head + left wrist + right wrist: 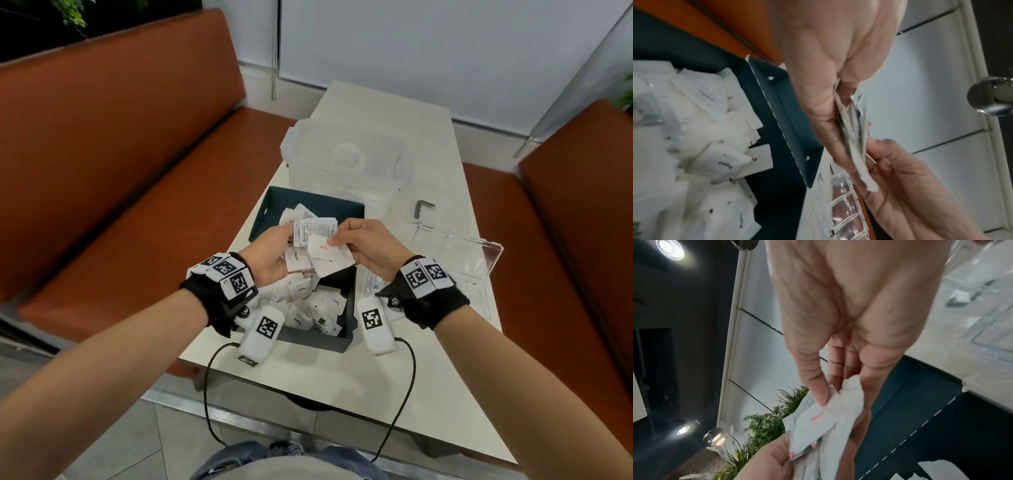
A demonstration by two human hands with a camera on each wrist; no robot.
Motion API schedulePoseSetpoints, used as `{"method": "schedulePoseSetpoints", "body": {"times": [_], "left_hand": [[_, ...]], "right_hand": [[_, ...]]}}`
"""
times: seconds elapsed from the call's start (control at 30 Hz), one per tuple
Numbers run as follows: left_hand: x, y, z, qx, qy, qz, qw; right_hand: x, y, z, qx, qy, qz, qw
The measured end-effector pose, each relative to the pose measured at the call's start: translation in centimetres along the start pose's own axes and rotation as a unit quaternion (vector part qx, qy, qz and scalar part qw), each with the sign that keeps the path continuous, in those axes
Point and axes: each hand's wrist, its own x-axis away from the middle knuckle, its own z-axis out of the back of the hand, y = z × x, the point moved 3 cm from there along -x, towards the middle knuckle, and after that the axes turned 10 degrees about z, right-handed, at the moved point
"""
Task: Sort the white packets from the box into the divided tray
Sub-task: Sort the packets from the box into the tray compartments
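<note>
I see both hands raised above the dark box [349, 310], which stands on the pale table [342, 377] in front of me. The left hand [270, 255] holds a small fan of white packets [313, 233], with the fingers curled around their lower edges. The right hand [368, 245] pinches one packet with red print [323, 247] at its corner between thumb and fingers; in the right wrist view the thumb presses on this packet from above. This packet still overlaps the others in the left hand, so the two hands are almost touching. Under them, the box is full of many more loose packets [308, 301], some with small black words I cannot read well. The clear divided tray [479, 253] lies on the table just to the right of the box. Behind the box stands a clear plastic container [346, 154]. Orange benches [120, 154] are on both sides of the table.
</note>
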Motion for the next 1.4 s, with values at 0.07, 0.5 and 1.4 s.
{"method": "schedulePoseSetpoints", "body": {"times": [0.07, 0.5, 1.4], "left_hand": [[-0.3, -0.3, -0.4, 0.055, -0.017, 0.01, 0.998], [-0.9, -1.1, -2.4, 0.044, -0.084, 0.03, 0.995], [-5.1, -4.0, -9.0, -0.057, 0.023, -0.064, 0.996]], "right_hand": [[-0.1, 0.2, 0.2, 0.016, 0.022, -0.004, 1.0], [-0.2, 1.1, 1.7, 0.022, 0.033, -0.048, 0.998], [5.9, 2.5, 11.7, 0.021, 0.065, -0.102, 0.992]]}}
